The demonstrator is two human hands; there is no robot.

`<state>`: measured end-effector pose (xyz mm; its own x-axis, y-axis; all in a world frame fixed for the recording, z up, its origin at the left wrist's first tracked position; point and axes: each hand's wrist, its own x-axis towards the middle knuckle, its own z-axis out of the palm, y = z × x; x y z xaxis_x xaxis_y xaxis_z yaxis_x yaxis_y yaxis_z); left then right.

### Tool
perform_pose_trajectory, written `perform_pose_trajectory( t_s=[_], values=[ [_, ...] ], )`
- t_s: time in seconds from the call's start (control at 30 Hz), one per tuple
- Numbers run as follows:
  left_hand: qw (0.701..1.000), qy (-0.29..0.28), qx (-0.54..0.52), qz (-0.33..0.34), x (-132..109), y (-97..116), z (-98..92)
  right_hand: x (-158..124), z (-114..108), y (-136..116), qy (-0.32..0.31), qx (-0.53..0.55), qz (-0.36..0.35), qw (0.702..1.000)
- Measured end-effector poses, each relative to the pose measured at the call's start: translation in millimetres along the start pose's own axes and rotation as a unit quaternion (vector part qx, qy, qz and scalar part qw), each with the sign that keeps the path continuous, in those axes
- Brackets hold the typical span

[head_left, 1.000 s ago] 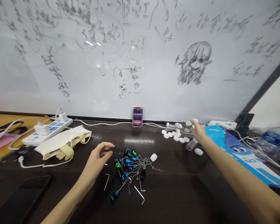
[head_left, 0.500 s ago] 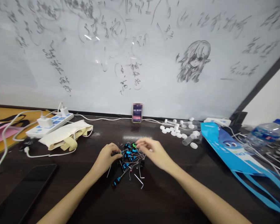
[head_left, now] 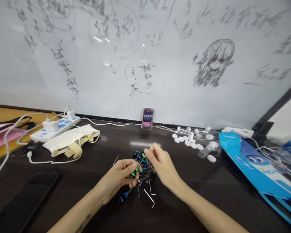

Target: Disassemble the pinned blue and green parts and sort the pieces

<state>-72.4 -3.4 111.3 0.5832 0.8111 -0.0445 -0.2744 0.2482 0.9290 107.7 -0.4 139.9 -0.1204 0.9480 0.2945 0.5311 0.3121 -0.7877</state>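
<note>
We count two green metal cylinders: the green-and-black one sits in our left hand, that grip narrow, thumb and fingers closed on it above the dark glossy desk; the bright green one lies at our right hand. There the grip is narrow too, but we cannot tell what it holds. Nearby lie one separate blue-and-black cylinder and overlapping thin metal wires, too tangled to count.
</note>
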Motion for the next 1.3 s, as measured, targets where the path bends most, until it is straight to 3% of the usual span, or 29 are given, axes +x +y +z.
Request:
perform_pose_trajectory(
  t_s=[0.07, 0.27, 0.37, 0.6, 0.7, 0.8, 0.87, 1.0, 1.13, 1.3],
  values=[
    [1.0, 0.0, 0.005, -0.013, -1, 0, 2.9, 1, -8, -2, -0.004, -0.024, -0.001, 1.0],
    [0.999, -0.012, 0.007, -0.043, -3, 0, 6.1, 8, -31, -7, -0.228, -0.019, -0.052, 0.972],
    [0.998, -0.021, 0.033, -0.054, -4, 3, 6.6, 9, -35, -8, -0.282, 0.015, -0.06, 0.957],
    [0.982, 0.007, 0.191, -0.006, -6, 16, 2.5, 8, -32, -6, -0.265, 0.055, -0.012, 0.963],
    [0.971, 0.077, 0.22, 0.06, -6, 20, -3.9, 11, -32, -4, -0.187, 0.099, -0.014, 0.977],
    [0.967, 0.152, 0.158, 0.127, -5, 20, -7.1, 10, -23, -1, -0.151, 0.148, 0.03, 0.977],
    [0.974, 0.16, 0.094, 0.132, -5, 17, -4.4, 6, -12, 2, -0.203, 0.19, 0.077, 0.957],
    [0.979, 0.156, 0.044, 0.121, -4, 10, 6.7, -8, 9, 1, -0.321, 0.292, 0.138, 0.89],
    [0.971, 0.186, 0.069, 0.132, -4, 4, 7.9, -17, 15, -6, -0.313, 0.356, 0.162, 0.866],
    [0.955, 0.21, 0.126, 0.165, -2, -2, 1.3, -21, 19, -7, -0.285, 0.468, 0.268, 0.792]
  ],
)
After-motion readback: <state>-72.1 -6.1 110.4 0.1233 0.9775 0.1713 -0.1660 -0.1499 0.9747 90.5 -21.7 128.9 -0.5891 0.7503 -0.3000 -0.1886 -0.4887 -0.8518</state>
